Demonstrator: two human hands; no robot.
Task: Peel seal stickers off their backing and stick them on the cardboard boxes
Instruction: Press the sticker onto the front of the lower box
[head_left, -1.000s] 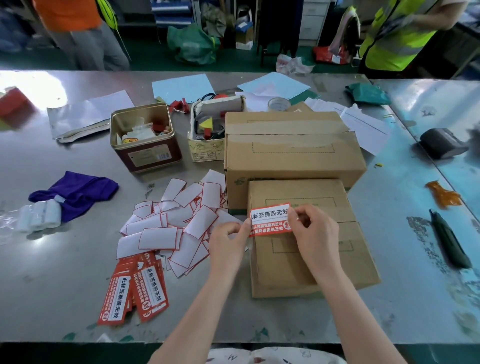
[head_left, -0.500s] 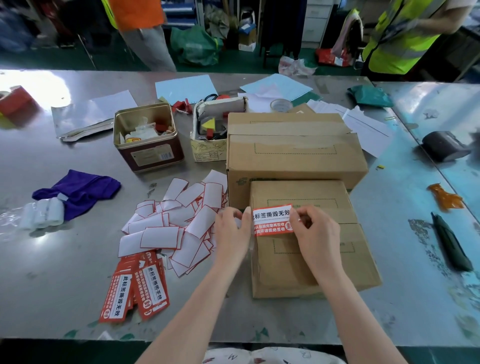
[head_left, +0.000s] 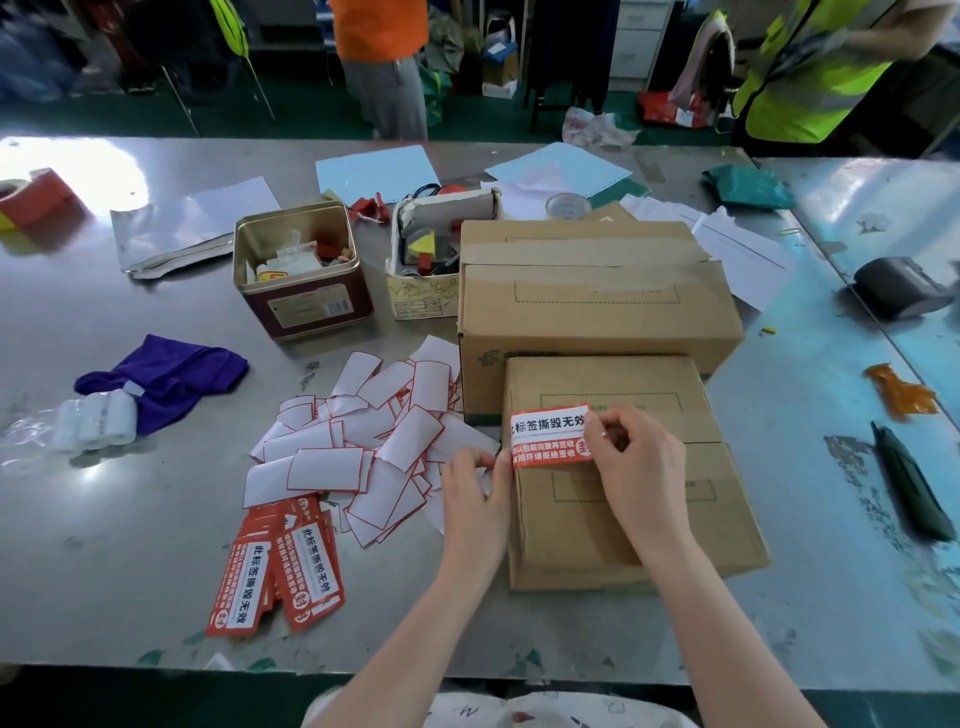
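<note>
Seal sticker (head_left: 550, 435) in both hands' pinching grip over small box (head_left: 623, 519), peeled backings (head_left: 363, 447) alongside.

Right end of the seal sticker (head_left: 550, 436) covered by the right hand (head_left: 644, 467). Left hand (head_left: 475, 493) hiding the near box (head_left: 623, 519) lower left corner and whatever its fingertips pinch. Far box (head_left: 597, 291) front face largely blocked by the near one. Tin (head_left: 304, 270) contents too jumbled to name. Bystanders at the top edge cut off above the waist, blurred. Small print on the unpeeled stickers (head_left: 280, 566) unreadable.
</note>
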